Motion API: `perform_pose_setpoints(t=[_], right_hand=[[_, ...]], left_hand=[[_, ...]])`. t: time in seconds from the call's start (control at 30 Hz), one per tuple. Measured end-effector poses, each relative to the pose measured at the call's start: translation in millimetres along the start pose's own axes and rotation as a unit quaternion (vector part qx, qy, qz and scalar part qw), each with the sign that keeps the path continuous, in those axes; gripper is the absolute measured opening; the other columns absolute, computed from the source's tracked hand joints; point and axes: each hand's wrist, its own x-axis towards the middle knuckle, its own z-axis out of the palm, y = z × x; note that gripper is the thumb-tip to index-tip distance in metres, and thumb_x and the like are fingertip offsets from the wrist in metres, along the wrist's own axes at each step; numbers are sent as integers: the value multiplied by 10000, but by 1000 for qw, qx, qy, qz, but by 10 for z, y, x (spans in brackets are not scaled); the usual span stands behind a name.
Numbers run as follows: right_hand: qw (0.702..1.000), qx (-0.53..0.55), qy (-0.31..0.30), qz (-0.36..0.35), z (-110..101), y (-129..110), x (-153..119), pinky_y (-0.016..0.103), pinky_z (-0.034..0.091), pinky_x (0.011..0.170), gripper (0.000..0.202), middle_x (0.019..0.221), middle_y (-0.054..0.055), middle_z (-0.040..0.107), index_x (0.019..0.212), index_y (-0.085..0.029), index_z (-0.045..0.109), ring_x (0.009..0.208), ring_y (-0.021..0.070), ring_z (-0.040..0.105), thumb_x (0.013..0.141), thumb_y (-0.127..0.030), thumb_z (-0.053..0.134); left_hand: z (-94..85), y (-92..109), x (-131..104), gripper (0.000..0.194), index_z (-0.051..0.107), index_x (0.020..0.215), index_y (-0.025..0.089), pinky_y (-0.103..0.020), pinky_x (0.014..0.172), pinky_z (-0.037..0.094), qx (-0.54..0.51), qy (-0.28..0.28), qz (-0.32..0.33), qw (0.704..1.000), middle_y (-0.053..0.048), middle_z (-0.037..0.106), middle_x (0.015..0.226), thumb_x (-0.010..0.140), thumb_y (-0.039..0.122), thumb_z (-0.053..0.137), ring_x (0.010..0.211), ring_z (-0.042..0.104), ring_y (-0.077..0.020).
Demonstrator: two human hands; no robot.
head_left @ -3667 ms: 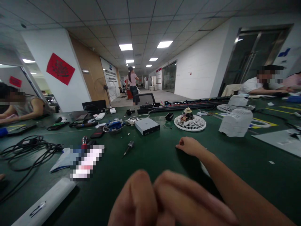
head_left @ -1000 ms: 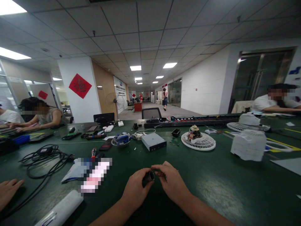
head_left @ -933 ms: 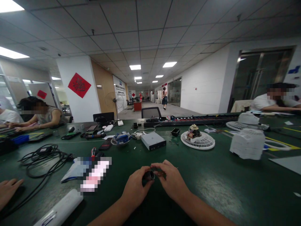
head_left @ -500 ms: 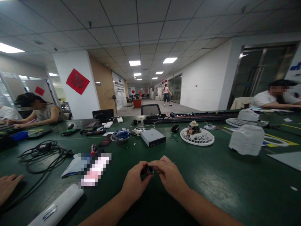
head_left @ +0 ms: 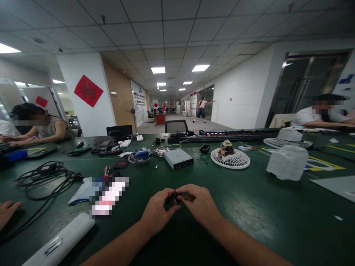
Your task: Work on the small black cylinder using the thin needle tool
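Observation:
Near the front middle of the green table (head_left: pixel 133 236), my left hand (head_left: pixel 159 208) is closed around a small dark cylindrical part (head_left: pixel 175 199) with a round open end. My right hand (head_left: pixel 198 203) touches it from the right and pinches a small brownish piece (head_left: pixel 189 198), too small to name. Both hands are held close together above the table. Beyond them lie a silver disc drive (head_left: pixel 178 159) and a white fan grille (head_left: pixel 230 159) with a motor on it.
Black cables (head_left: pixel 47 177), a plastic packet (head_left: pixel 83 192), a pixelated phone (head_left: pixel 111 197) and a white elongated case (head_left: pixel 59 242) lie left. Another person's hand (head_left: pixel 8 212) rests at the left edge. White housings (head_left: pixel 287 162) stand right. People sit at both sides; one stands far back.
The view has shifted slightly. My right hand has turned a little, and the brownish piece in its fingers now shows. The distant person has an arm stretched towards the wall.

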Motion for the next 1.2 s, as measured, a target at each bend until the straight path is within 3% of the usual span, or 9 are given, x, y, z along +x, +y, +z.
perform_pose_setpoints(t=[0.23,0.37,0.53,0.7,0.83,0.93,1.07,1.2], right_hand=[[1000,-4,9,29,15,14,0,295,547,749,240,1056,53,727,942,-218,778,867,195,693,752,-73,754],[1000,-11,-17,15,8,31,-4,271,527,706,203,896,24,716,923,-237,791,779,168,678,792,-93,732],[997,-35,-56,-42,-5,26,-12,268,511,739,302,966,16,723,1063,-286,763,840,170,672,853,-97,656],[998,-39,-37,-17,-14,16,-8,259,498,729,197,904,24,732,922,-212,763,808,168,670,826,-69,665],[998,-44,-42,-9,-20,-7,6,238,478,703,201,915,13,715,880,-226,764,792,147,658,824,-63,661],[996,-61,-54,47,-28,-11,21,233,464,648,101,853,6,708,841,-213,741,735,147,641,781,-132,733],[984,-74,-119,111,-53,15,32,221,437,591,133,766,-12,715,826,-214,731,694,152,640,710,-192,791],[980,-73,-152,108,-61,59,22,217,436,579,113,757,-11,728,847,-228,752,691,153,654,737,-206,752]], left_hand=[[-53,6,-4,298,640,1095,227,-344,843,517,6,-17,19,1000,-39,710,1028,816,255,742,936,663,-227],[-41,12,-14,291,643,1088,235,-343,845,514,11,-7,18,1000,-35,712,1022,813,238,738,941,661,-228],[-33,14,-5,287,636,1095,240,-352,847,509,15,15,1,1000,-27,710,1028,823,193,716,946,656,-225],[-39,13,9,305,642,1101,244,-342,838,514,17,9,3,1000,-24,715,1029,813,194,731,945,662,-223],[-33,-2,0,310,652,1084,242,-345,830,513,40,7,34,999,-22,718,1012,797,178,750,933,660,-227],[-49,-21,-6,325,649,1099,234,-343,818,509,52,-9,64,997,-31,719,1018,800,167,754,930,655,-224],[-91,-27,-3,317,651,1091,230,-351,839,487,79,-61,135,986,-31,718,1017,814,86,707,932,643,-213],[-119,-12,-3,305,645,1087,237,-347,846,470,90,-88,163,979,-21,718,1003,837,63,655,924,635,-200]])
